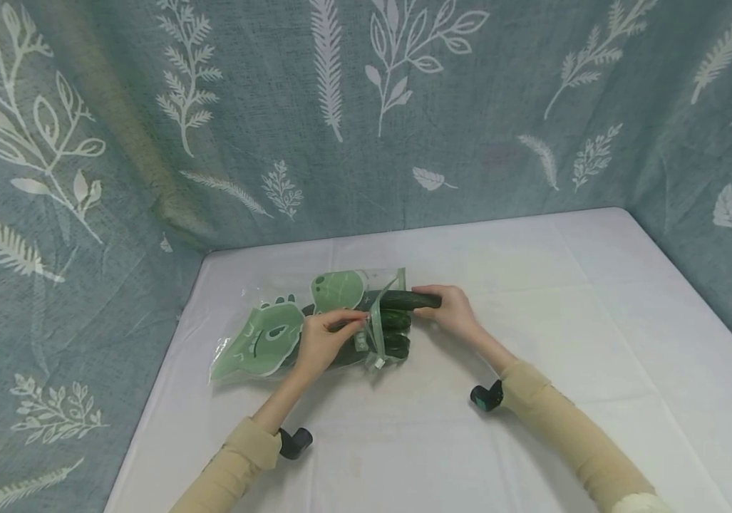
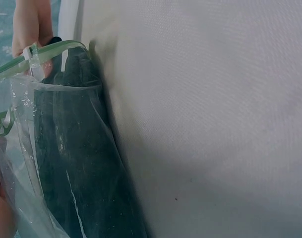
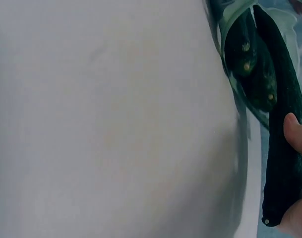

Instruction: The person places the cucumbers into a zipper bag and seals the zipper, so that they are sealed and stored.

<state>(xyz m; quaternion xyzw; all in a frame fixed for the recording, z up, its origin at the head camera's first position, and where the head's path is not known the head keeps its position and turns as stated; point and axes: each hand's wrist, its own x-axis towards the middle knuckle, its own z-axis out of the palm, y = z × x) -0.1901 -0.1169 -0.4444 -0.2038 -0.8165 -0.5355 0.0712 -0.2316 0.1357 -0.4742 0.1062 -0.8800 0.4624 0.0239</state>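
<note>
A clear zip bag (image 1: pixel 279 335) with a green dinosaur print lies on its side, its green-edged mouth facing right. My left hand (image 1: pixel 323 343) pinches the upper edge of that mouth between thumb and fingers. With my right hand (image 1: pixel 454 311) I grip the outer end of a long dark green cucumber (image 3: pixel 282 168); its other end reaches into the bag. Several more cucumbers (image 2: pixel 81 148) lie side by side in the bag, and their tips show at the opening in the right wrist view. Only part of the left hand shows in the left wrist view.
A white cloth covers the table (image 1: pixel 571 299). Behind it and at both sides hangs a blue-green curtain (image 1: pixel 366 178) with white leaf patterns. Dark wrist cameras sit on both forearms, below the beige sleeves' cuffs (image 1: pixel 526 385).
</note>
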